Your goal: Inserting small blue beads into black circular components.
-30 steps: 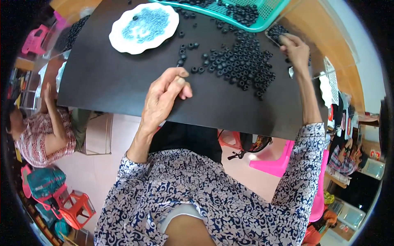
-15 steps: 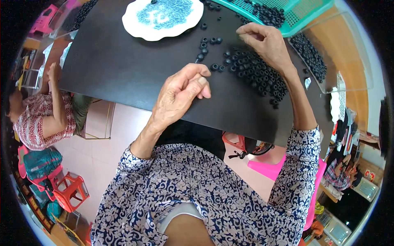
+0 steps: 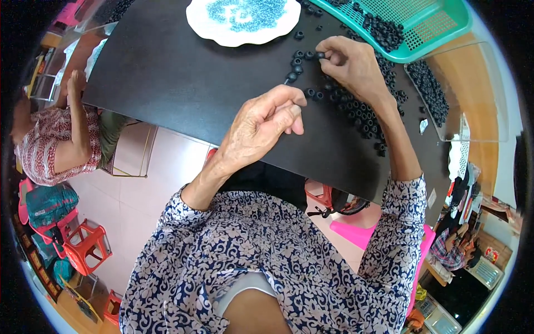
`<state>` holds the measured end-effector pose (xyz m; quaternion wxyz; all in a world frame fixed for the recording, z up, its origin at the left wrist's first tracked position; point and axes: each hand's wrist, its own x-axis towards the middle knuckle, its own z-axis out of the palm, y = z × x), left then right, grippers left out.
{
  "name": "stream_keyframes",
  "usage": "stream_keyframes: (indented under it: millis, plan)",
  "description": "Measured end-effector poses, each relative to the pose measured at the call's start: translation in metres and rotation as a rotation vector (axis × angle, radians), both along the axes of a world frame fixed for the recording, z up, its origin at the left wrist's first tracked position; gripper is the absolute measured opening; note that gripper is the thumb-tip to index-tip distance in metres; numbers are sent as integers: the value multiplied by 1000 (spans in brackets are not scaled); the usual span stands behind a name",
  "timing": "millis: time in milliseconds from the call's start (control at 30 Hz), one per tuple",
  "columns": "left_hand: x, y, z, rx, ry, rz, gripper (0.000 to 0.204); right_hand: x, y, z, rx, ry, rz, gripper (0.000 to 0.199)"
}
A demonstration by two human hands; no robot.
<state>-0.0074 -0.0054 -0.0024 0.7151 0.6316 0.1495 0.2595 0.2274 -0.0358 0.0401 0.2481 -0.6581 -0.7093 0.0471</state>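
My left hand (image 3: 261, 125) is closed above the dark tabletop, thumb pressed to the fingers. From its grip a thin needle-like rod (image 3: 286, 82) pokes out toward a short row of round black beads (image 3: 297, 69). What else the fingers hold is hidden. Farther right, my right hand (image 3: 356, 69) pinches a black bead (image 3: 320, 55) between thumb and fingertips, at the end of that row. Under and beside the right wrist spreads a heap of loose black beads (image 3: 361, 114), partly covered by the hand. Two more beads (image 3: 314, 94) lie near the left fingertips.
A white scalloped plate (image 3: 200, 25) holding small blue beads stands at the far side. A green basket (image 3: 445, 28) and a clear tray (image 3: 445, 133), both with black beads, are at the right. Another person (image 3: 55, 145) sits at the left. Red stools (image 3: 89, 245) stand on the floor.
The right hand has shifted slightly toward the bead row, and a bead now shows between its fingertips. The left hand keeps its grip. The whole view has shifted a little.
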Motion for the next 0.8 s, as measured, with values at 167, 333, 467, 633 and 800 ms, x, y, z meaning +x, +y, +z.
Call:
stream_keyframes:
  millis: [167, 333, 467, 633, 800]
  plan:
    - [-4, -1, -3, -56, -62, 48, 17, -44, -26, 16, 92, 121, -7, 22]
    - [-12, -3, 0, -98, -68, 175, 21, -94, -47, 20, 176, 58, 57, 28]
    - [-20, -5, 3, -52, 13, 171, 24, -105, -50, 13, 229, 23, 53, 27]
    - [-25, -2, -9, -186, -121, 122, 28, -114, -55, 12, 168, 355, 22, 27]
    - [-29, -2, -9, -400, -222, -10, 33, -112, -52, 5, 189, 422, 30, 22]
